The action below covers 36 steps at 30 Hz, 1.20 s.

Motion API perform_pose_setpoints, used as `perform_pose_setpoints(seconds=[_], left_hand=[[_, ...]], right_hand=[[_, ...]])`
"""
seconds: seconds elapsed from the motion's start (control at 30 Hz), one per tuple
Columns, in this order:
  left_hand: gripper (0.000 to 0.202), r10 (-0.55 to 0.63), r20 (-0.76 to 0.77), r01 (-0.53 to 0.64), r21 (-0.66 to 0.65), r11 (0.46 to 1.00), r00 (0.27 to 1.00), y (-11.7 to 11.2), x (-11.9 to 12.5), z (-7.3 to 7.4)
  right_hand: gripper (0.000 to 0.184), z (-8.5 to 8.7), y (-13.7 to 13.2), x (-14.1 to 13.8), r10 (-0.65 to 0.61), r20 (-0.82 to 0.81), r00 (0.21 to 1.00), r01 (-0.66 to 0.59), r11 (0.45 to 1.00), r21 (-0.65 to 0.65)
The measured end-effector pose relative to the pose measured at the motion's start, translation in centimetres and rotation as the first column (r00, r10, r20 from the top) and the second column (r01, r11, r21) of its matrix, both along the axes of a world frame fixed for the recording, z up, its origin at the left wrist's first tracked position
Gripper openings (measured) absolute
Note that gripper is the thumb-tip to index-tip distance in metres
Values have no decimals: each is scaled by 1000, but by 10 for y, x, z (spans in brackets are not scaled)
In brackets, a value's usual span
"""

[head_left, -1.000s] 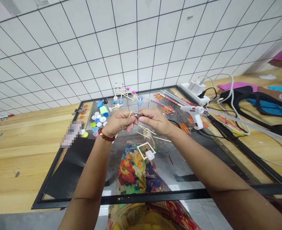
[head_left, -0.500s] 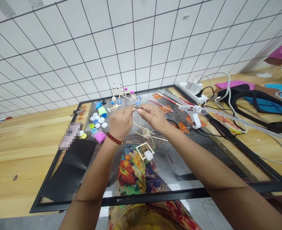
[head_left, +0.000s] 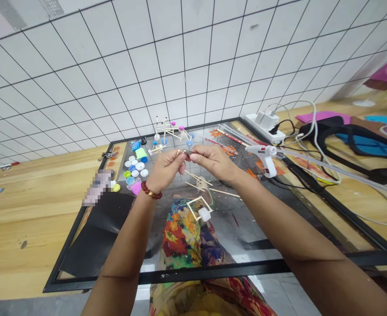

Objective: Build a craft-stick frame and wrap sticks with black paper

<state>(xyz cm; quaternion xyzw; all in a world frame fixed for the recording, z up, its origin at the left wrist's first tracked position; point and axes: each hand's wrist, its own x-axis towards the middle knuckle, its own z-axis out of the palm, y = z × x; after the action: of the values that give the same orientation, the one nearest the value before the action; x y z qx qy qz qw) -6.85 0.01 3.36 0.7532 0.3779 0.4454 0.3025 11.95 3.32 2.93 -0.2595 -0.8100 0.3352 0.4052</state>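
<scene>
My left hand point(head_left: 165, 169) and my right hand point(head_left: 209, 160) meet above the glass panel point(head_left: 233, 228), fingers pinched together. Between them is a small thin piece point(head_left: 184, 153), partly pale like a stick and partly dark; I cannot tell what it is. My left wrist wears a red bead bracelet point(head_left: 150, 191). Just below the hands lie loose wooden sticks point(head_left: 209, 186) and a square stick frame with a white cap point(head_left: 202, 210).
A stick-and-cap model point(head_left: 172, 130) stands at the panel's far edge. Coloured bottle caps point(head_left: 134, 169) lie at the left. A white glue gun point(head_left: 264, 156) rests at the right, with cables point(head_left: 315, 140) and a power strip point(head_left: 266, 123) beyond it.
Both hands lifted slightly away half a second ago and have come back a little lower and closer, still pinching the small piece between them.
</scene>
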Motion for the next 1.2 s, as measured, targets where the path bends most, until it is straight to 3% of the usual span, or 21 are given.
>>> perform_pose_setpoints(seconds=[0.07, 0.13, 0.27, 0.33, 0.43, 0.5, 0.53, 0.57, 0.63, 0.7, 0.77, 0.8, 0.83, 0.87, 0.93, 1.0, 1.03, 1.1, 1.2], left_hand=[[47, 155, -155, -111, 262, 959, 976, -1, 2, 0], [45, 292, -245, -169, 423, 890, 925, -2, 4, -2], [36, 447, -278, -234, 561, 794, 850, -3, 7, -5], [35, 451, -260, -249, 557, 792, 854, -4, 8, -4], [44, 278, -170, -200, 370, 907, 946, -6, 6, 1], [47, 96, -60, -87, 143, 986, 994, -6, 2, 4], [46, 11, 2, -11, 11, 1000, 1000, -5, 0, 5], [44, -67, 62, 74, -125, 989, 996, -5, -3, 6], [46, -184, 175, 235, -342, 910, 967, -3, -7, 5], [51, -217, 223, 294, -415, 861, 950, -3, -6, 5], [49, -133, 133, 169, -311, 935, 982, -3, -1, 5], [46, -34, 36, 40, -186, 982, 999, -4, 4, 5], [43, 99, -80, -101, -28, 994, 992, -5, 8, 5], [40, 247, -181, -224, 140, 964, 952, -6, 12, 3], [34, 499, -292, -369, 401, 838, 816, -7, 19, -1], [30, 632, -300, -429, 525, 735, 715, -7, 23, -6], [30, 656, -286, -444, 546, 711, 698, -6, 23, -7], [32, 615, -254, -441, 503, 743, 747, -6, 20, -7], [41, 320, -161, -287, 200, 937, 934, -6, 11, 2]], right_hand=[[55, 2, -1, 0, -11, 29, 1000, 10, 1000, 27], [55, 3, -3, -1, -17, 38, 999, 16, 999, 37], [56, 4, -7, -5, -47, 19, 999, 46, 998, 46], [55, 3, -7, -6, -44, 8, 999, 44, 998, 37], [53, 1, -6, -5, 13, -31, 999, -12, 999, 43], [50, 1, -6, -3, 56, -54, 997, -52, 997, 64], [50, 2, -6, -2, 74, -53, 996, -70, 995, 74], [49, 2, -6, -1, 92, -43, 995, -88, 993, 82], [49, 3, -6, 1, 128, -15, 992, -126, 988, 92], [50, 4, -4, 2, 136, -12, 991, -134, 988, 82], [50, 2, -2, 3, 87, -32, 996, -85, 995, 59], [50, 1, 0, 2, 49, -39, 998, -48, 998, 47], [51, 0, 1, 1, 11, -42, 999, -9, 999, 37], [51, -2, 2, 0, -25, -41, 999, 27, 999, 30], [52, -5, 2, -5, -95, -47, 994, 96, 995, 18], [53, -7, -1, -10, -164, -64, 984, 165, 986, 7], [53, -7, -2, -13, -187, -68, 980, 187, 982, -1], [53, -7, -5, -15, -201, -73, 977, 200, 980, -20], [52, -4, -6, -12, -122, -66, 990, 120, 992, -29]])
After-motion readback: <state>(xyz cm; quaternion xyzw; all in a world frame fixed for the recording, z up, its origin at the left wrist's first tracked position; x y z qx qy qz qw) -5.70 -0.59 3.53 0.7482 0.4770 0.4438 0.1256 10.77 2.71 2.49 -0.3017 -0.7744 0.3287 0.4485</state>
